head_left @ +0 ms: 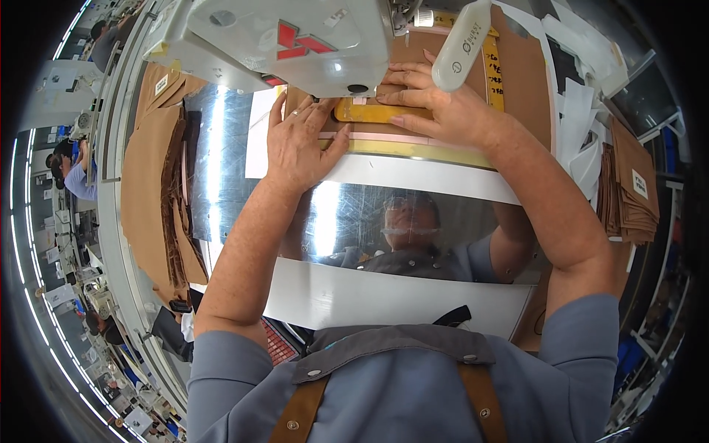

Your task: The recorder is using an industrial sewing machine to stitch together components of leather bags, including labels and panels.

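Brown sheet [532,103], probably light and limp, lies toward the bench's [229,184] far edge, a stiff-looking yellow strip [369,113] on it. Left hand [301,140] and right hand [432,96] rest flat, fingers extended, gripping nothing; the sheet's right margin seems the best hold.

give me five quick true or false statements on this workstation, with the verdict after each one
1. The left hand wears a ring. True.
2. The yellow strip lies to the left of the left hand. False: the yellow strip lies to its right, partly covered by the right hand.
3. A white machine head shows at the picture's upper edge. True.
4. Brown pieces are stacked on the right side only. False: there is a left brown stack and a right brown stack.
5. The person's sleeves are red. False: they are blue-grey.
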The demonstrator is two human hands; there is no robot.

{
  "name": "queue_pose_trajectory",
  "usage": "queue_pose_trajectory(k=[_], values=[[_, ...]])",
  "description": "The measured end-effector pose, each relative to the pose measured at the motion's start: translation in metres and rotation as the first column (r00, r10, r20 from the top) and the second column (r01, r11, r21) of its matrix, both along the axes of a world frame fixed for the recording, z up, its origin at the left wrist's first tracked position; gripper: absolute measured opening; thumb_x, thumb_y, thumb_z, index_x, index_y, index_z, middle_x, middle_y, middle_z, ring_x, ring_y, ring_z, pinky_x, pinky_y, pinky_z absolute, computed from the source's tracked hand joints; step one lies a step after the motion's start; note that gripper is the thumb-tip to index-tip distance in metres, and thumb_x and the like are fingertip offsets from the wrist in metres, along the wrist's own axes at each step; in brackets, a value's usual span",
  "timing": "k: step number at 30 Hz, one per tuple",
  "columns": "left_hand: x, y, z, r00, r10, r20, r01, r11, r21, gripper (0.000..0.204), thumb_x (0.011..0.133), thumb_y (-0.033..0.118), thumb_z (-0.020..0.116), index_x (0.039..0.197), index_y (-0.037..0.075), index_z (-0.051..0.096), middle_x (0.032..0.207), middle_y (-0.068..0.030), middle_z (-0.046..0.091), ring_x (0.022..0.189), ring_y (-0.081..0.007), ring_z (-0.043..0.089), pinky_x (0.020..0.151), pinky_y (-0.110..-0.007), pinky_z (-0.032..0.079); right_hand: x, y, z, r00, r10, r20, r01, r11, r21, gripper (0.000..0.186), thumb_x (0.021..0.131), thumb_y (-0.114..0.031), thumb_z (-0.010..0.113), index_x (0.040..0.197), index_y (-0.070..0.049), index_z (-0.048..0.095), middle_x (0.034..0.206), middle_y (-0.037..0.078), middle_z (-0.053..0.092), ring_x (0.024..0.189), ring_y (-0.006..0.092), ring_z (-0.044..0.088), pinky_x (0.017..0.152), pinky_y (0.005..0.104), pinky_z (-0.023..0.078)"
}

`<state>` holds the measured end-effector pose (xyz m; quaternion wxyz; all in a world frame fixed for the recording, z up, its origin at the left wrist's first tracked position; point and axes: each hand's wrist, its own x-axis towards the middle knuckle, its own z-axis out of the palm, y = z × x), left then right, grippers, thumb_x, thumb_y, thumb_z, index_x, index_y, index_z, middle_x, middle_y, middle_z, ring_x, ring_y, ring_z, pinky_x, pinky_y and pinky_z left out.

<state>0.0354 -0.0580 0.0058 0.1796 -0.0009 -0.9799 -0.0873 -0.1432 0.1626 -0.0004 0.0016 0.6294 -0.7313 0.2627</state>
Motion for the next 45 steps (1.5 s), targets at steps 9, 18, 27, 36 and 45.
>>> queue_pose_trajectory(k=[9,18,27,36,45], values=[[-0.01,-0.001,0.003,1.0,0.016,0.016,-0.015,1.0,-0.016,0.047,0.089,0.033,0.066,0.125,0.002,0.068,0.097,-0.0138,0.075,0.106,-0.0277,0.069,0.121,-0.051,0.026,-0.01,-0.004,-0.003,1.0,-0.011,-0.023,0.01,1.0,-0.005,0.034,0.096,-0.035,0.068,0.125,-0.017,0.073,0.14,0.004,0.062,0.143,0.0233,0.046,0.124,0.0606,0.018],[-0.007,0.0,0.001,1.0,0.009,-0.024,-0.008,1.0,0.012,0.043,0.09,0.031,0.064,0.121,0.001,0.07,0.095,-0.0151,0.075,0.099,-0.0276,0.071,0.121,-0.051,0.026,-0.008,-0.001,0.0,1.0,-0.006,-0.005,0.005,1.0,-0.018,0.034,0.096,-0.035,0.068,0.125,-0.018,0.073,0.14,0.004,0.062,0.143,0.0233,0.046,0.124,0.0613,0.017],[0.001,0.0,0.002,0.999,-0.02,-0.037,0.019,1.0,-0.014,0.042,0.091,0.028,0.066,0.126,0.005,0.067,0.112,-0.0146,0.074,0.109,-0.028,0.07,0.119,-0.048,0.027,0.002,0.0,0.0,0.999,-0.041,0.014,0.042,0.999,-0.031,0.033,0.091,-0.036,0.072,0.118,-0.017,0.078,0.137,0.003,0.066,0.135,0.0286,0.05,0.121,0.0488,0.03],[-0.019,-0.029,0.023,0.901,0.295,-0.318,0.208,0.348,0.914,0.059,0.089,0.023,0.082,0.132,-0.002,0.049,0.113,-0.0093,0.069,0.104,-0.0177,0.067,0.096,-0.034,0.054,0.019,0.008,0.001,0.997,0.006,0.078,-0.003,0.999,-0.045,0.038,0.084,-0.026,0.078,0.119,-0.012,0.076,0.14,0.007,0.063,0.139,0.0306,0.049,0.118,0.0459,0.039],[-0.017,-0.028,0.029,0.909,0.197,-0.368,0.202,0.564,0.801,0.059,0.085,0.022,0.087,0.127,0.002,0.05,0.115,-0.0081,0.068,0.105,-0.0175,0.066,0.095,-0.034,0.053,0.036,0.015,0.008,1.0,-0.024,-0.016,0.024,1.0,0.005,0.035,0.086,-0.037,0.076,0.115,-0.017,0.078,0.137,0.005,0.065,0.139,0.0266,0.049,0.117,0.0539,0.03]])
